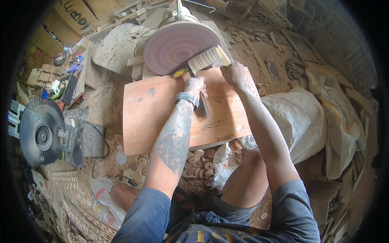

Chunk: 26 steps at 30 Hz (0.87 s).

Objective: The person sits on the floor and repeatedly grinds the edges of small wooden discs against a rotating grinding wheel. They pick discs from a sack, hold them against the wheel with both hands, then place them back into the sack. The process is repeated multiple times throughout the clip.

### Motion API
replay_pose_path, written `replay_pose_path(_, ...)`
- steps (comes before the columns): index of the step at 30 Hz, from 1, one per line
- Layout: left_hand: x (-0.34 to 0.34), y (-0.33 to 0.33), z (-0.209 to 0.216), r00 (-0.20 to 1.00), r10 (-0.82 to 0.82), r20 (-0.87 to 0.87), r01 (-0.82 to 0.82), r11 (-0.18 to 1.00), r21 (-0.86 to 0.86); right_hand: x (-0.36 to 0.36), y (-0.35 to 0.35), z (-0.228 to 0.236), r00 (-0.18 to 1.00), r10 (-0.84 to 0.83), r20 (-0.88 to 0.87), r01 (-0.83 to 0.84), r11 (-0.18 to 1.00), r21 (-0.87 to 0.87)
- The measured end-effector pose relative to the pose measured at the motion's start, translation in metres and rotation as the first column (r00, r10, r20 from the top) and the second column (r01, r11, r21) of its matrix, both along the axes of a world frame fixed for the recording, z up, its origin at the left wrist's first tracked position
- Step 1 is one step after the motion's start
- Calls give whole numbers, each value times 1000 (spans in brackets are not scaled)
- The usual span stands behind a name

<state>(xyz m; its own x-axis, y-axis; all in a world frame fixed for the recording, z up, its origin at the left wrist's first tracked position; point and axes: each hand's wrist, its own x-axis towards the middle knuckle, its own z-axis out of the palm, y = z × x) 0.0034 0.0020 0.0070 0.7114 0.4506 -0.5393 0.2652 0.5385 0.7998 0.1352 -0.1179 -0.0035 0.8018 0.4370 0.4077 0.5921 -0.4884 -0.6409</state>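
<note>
A ribbed roll of pale wooden discs [204,59], stacked side by side, lies slanted against the lower right of a large round sanding disc [178,47]. My right hand [234,75] is closed at the roll's right end, by a flat wooden piece there. My left hand [195,86], below the roll's left end, has its fingers wrapped round a dark bar [204,107] that slants over the board. Beside it is a small yellow piece [180,73], its kind unclear. Both hands are above a reddish plywood board [162,117]. Where the roll meets the disc is partly hidden.
A fan [42,135] with blurred blades stands at the left, its cable on the dusty floor. Loose wooden rings [198,172] lie below the board. A full white sack [298,115] sits at the right. Boxes and tools [69,83] crowd the upper left.
</note>
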Motion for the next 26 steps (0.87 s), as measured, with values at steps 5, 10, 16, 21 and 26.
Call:
replay_pose_path(5, 0, 0, 1, 1000, 12, -6, -12, 1000, -4, -3, -1, 3, 1000, -17, -5, 17, 1000, 20)
replay_pose_path(10, 1, -1, 1, 1000, 16, -4, -16, 1000, 19, -4, -2, 12, 988, -32, -150, 17, 995, -98)
replay_pose_path(16, 2, 0, -2, 1000, 18, 1, -18, 1000, 8, -3, -1, 6, 1000, -6, -10, 5, 1000, -22)
replay_pose_path(21, 3, 1, -3, 1000, 15, -1, -15, 1000, 9, -2, -1, 4, 999, -2, -34, 2, 1000, -15)
replay_pose_path(26, 3, 3, -6, 1000, 10, 5, -10, 1000, -9, -1, -1, 2, 1000, 1, 13, -1, 1000, -8)
